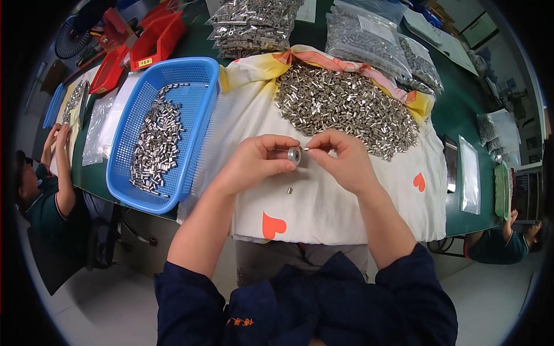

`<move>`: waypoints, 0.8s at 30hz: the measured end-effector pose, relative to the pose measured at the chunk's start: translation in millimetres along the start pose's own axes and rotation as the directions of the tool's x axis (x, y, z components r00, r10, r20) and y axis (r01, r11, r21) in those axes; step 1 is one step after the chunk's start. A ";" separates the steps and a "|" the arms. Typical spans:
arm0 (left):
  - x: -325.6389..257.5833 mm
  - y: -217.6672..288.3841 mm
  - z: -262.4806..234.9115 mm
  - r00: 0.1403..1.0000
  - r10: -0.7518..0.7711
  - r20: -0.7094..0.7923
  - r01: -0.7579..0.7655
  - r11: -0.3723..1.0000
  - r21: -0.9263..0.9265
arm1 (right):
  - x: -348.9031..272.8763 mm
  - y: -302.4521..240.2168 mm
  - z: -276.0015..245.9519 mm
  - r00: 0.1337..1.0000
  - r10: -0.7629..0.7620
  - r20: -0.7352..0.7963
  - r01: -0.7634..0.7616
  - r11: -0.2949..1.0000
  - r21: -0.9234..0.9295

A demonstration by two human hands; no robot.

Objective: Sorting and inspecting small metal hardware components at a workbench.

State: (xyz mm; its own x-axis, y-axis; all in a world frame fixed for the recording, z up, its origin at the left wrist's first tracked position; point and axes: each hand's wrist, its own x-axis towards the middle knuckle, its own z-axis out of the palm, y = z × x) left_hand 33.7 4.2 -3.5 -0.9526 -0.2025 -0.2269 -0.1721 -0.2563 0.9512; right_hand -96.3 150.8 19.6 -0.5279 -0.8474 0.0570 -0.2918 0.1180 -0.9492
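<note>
Left hand (254, 164) pinching a ring gauge (295, 154), right hand (340, 157) pinching a sleeve (306, 149) beside it. Some sleeves in left basket (199, 75); big pile (346, 109) far, unchecked.

The small ring (295, 154) at the centre of the frame is bright, polished metal. The heap of little sleeves (346, 106) right of centre, toward the top, is the same shiny silver metal, as are those in the basket (199, 75) at upper left, which is glossy blue plastic mesh. The cloth (346, 202) beneath is soft, matt white fabric with orange hearts. The bags (366, 37) at the top are clear, crinkled plastic film. The desk (461, 115) looks smooth, matt dark green.
</note>
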 end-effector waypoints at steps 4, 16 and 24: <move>1.6 2.8 2.0 0.999 0.042 -0.016 -0.042 0.999 0.020 | -3.7 -8.3 4.1 0.991 0.086 0.103 -0.095 0.992 0.081; 2.0 -1.9 -1.0 0.997 0.058 -0.050 -0.055 0.997 0.062 | -6.3 -3.5 11.8 0.992 -0.128 -0.011 0.125 0.979 -0.159; 1.7 1.2 1.7 0.995 0.060 -0.077 -0.049 0.989 0.142 | -5.6 0.0 14.5 0.961 -0.273 -0.039 0.249 0.921 -0.298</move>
State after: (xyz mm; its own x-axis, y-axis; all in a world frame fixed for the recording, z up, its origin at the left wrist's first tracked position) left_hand 31.5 5.2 -2.4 -0.9391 -0.2897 -0.1846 -0.1591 -0.1095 0.9812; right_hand -81.8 148.0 14.9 -0.4590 -0.8266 0.3257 -0.6382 0.0517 -0.7681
